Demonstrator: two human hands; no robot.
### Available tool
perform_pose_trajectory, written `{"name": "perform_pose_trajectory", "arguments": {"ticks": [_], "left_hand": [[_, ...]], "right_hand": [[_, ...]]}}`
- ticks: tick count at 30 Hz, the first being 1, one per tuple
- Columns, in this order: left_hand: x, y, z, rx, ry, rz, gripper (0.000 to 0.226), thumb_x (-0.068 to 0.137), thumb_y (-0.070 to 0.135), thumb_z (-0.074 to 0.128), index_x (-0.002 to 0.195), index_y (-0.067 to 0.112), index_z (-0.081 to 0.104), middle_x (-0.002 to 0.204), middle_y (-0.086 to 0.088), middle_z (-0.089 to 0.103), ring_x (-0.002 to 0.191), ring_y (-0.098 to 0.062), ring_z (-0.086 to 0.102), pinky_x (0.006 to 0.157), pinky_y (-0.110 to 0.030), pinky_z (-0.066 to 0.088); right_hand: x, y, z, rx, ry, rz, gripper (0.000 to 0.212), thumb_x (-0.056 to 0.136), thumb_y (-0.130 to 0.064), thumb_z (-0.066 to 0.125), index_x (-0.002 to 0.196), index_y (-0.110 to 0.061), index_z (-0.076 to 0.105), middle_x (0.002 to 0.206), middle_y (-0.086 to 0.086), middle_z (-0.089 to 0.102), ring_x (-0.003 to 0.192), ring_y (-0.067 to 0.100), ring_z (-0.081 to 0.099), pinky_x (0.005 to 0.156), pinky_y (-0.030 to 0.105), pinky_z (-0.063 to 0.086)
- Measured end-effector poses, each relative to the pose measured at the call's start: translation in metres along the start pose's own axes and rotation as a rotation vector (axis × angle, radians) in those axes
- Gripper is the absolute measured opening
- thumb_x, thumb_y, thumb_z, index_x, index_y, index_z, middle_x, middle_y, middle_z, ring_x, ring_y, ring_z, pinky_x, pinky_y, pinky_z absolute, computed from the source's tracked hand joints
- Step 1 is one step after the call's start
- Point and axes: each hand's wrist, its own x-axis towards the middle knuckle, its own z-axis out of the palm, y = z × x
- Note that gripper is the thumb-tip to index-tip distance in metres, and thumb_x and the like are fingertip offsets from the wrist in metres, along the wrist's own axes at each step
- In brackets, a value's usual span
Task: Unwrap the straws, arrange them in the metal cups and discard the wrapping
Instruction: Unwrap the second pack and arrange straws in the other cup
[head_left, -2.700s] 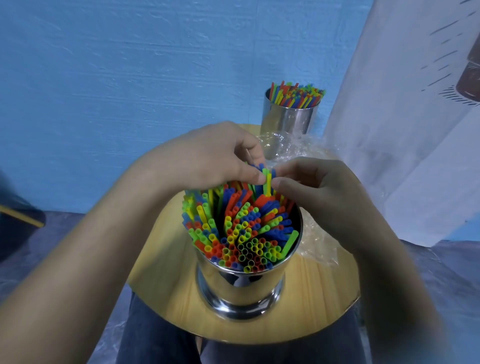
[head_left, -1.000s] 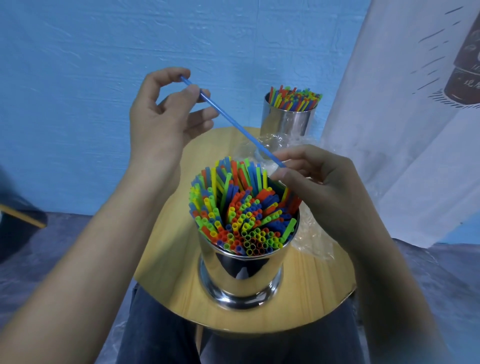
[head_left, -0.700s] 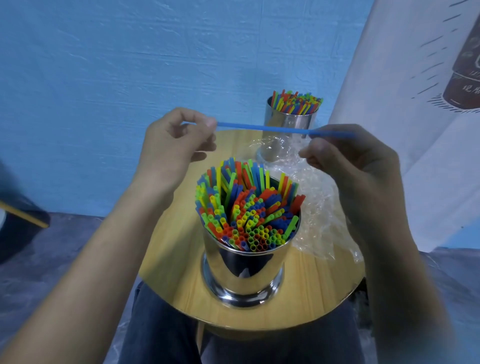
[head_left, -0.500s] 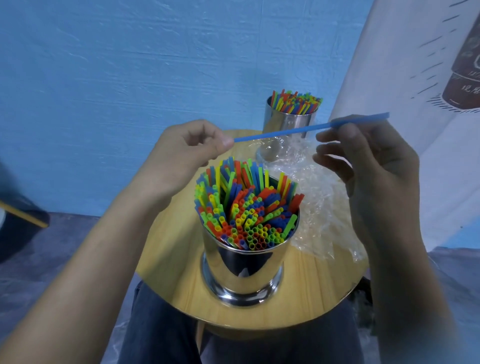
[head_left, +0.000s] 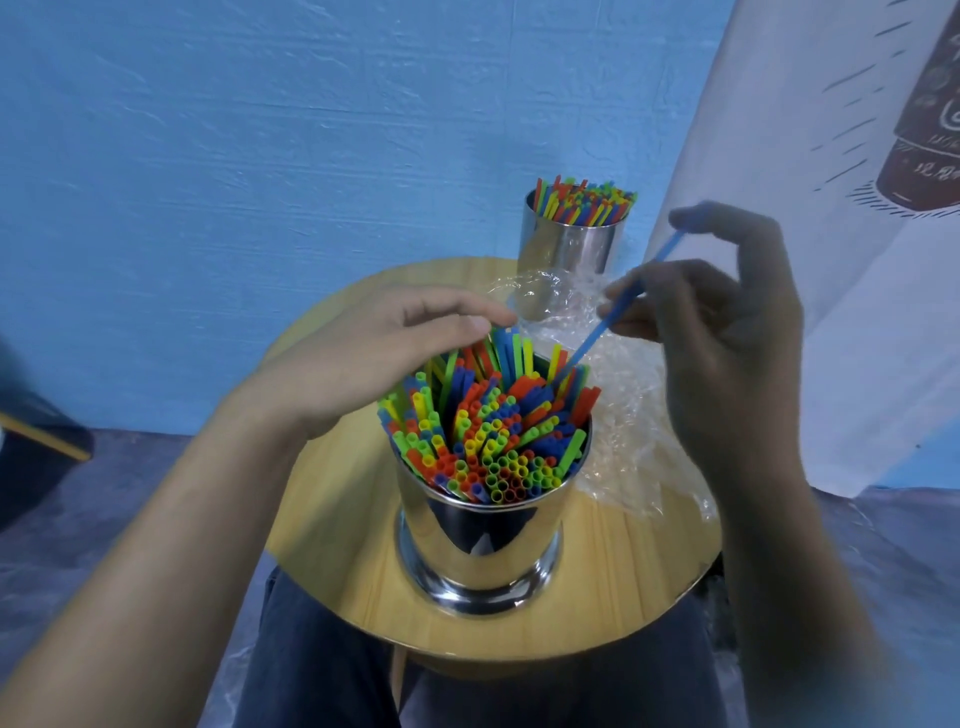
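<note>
A shiny metal cup (head_left: 480, 540) packed with coloured straws (head_left: 488, 421) stands near the front of a round wooden table (head_left: 332, 499). My right hand (head_left: 727, 343) pinches a single blue straw (head_left: 610, 317), tilted, its lower tip among the straws at the cup's far right rim. My left hand (head_left: 374, 353) rests with straight fingers against the far left straw tops. A second metal cup (head_left: 571, 244) full of straws stands at the table's back. Clear plastic wrapping (head_left: 618, 426) lies crumpled between the cups.
A blue wall rises behind the table. A white printed cloth (head_left: 841, 208) hangs at the right, close to my right hand. My legs in dark trousers (head_left: 332, 670) are under the table's front edge. A dark object (head_left: 36, 457) sits at far left.
The blue straw, pulled out of the cup and held level between both hands, is now held by the right hand alone and tipped down into the cup. The left hand dropped onto the straw tops.
</note>
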Motion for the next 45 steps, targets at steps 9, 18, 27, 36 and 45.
{"name": "perform_pose_trajectory", "arguments": {"ticks": [9, 18, 27, 36, 45], "left_hand": [[-0.001, 0.0, 0.002, 0.027, 0.088, -0.053, 0.024, 0.104, 0.032, 0.053, 0.114, 0.037, 0.075, 0.106, 0.018, 0.077, 0.098, -0.001, 0.073, 0.096, -0.036, 0.057], [0.001, -0.006, 0.009, 0.163, 0.293, -0.122, 0.037, 0.103, 0.044, 0.045, 0.129, 0.033, 0.069, 0.131, 0.012, 0.068, 0.124, -0.011, 0.061, 0.111, -0.045, 0.045], [-0.002, -0.006, 0.004, 0.243, 0.277, -0.17, 0.046, 0.108, 0.04, 0.039, 0.154, 0.033, 0.042, 0.158, 0.01, 0.044, 0.146, -0.013, 0.04, 0.122, -0.044, 0.03], [0.006, 0.021, -0.024, 0.248, -0.094, -0.094, 0.057, 0.074, 0.065, 0.077, 0.127, 0.049, 0.064, 0.115, 0.024, 0.072, 0.104, 0.002, 0.07, 0.095, -0.032, 0.055], [0.037, 0.029, 0.0, 0.365, -0.233, -0.008, 0.019, 0.086, 0.043, 0.075, 0.093, 0.026, 0.076, 0.092, 0.006, 0.077, 0.085, -0.014, 0.073, 0.091, -0.048, 0.057]], "right_hand": [[0.0, 0.02, 0.003, -0.317, -0.324, 0.025, 0.013, 0.101, -0.03, 0.062, 0.108, -0.034, 0.072, 0.101, -0.016, 0.075, 0.102, 0.006, 0.07, 0.089, 0.038, 0.059], [-0.006, 0.026, -0.011, -0.314, -0.439, 0.173, 0.037, 0.098, -0.054, 0.058, 0.129, -0.035, 0.065, 0.106, -0.019, 0.071, 0.104, 0.001, 0.067, 0.079, 0.022, 0.056], [-0.005, 0.025, -0.011, -0.25, -0.47, 0.187, 0.021, 0.097, -0.046, 0.064, 0.11, -0.035, 0.075, 0.095, -0.013, 0.075, 0.089, 0.014, 0.07, 0.074, 0.045, 0.061], [0.0, 0.031, 0.0, -0.187, -0.481, 0.199, 0.018, 0.101, -0.022, 0.062, 0.099, -0.029, 0.078, 0.085, -0.006, 0.076, 0.08, 0.015, 0.07, 0.069, 0.027, 0.058], [-0.008, 0.027, -0.011, -0.085, -0.517, 0.307, 0.021, 0.096, -0.034, 0.063, 0.105, -0.024, 0.079, 0.096, -0.003, 0.079, 0.092, 0.012, 0.073, 0.085, 0.038, 0.059]]}}
